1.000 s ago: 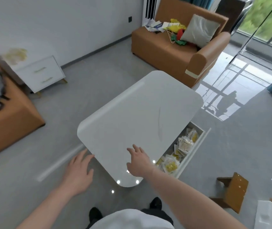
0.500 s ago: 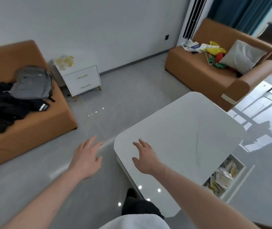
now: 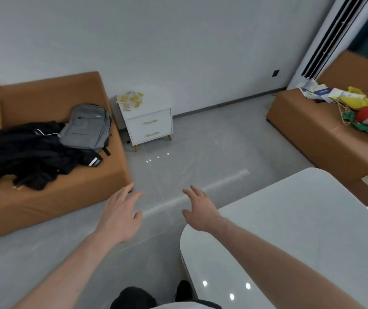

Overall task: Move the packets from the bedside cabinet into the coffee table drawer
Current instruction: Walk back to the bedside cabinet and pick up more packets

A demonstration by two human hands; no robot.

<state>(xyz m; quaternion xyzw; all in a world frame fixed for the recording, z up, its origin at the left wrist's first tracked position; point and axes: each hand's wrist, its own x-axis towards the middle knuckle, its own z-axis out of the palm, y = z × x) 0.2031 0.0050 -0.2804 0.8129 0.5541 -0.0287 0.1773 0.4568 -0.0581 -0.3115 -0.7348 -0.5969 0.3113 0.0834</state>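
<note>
Several yellow and white packets [image 3: 130, 99] lie in a loose heap on top of the white bedside cabinet [image 3: 149, 126], which stands against the far wall beside the left sofa. My left hand [image 3: 120, 214] and my right hand [image 3: 198, 209] are both stretched forward over the grey floor, fingers spread and holding nothing, well short of the cabinet. The white coffee table [image 3: 301, 237] fills the lower right; its drawer is out of view.
An orange sofa [image 3: 51, 197] at left carries a grey backpack [image 3: 87, 128] and black clothing [image 3: 22, 152]. A second orange sofa [image 3: 325, 134] at right holds papers and coloured items. Open grey floor [image 3: 200, 152] lies between me and the cabinet.
The view has swung left, away from the coffee table drawer and toward the bedside cabinet. Both hands stay empty and have left the table top for the space over the floor.
</note>
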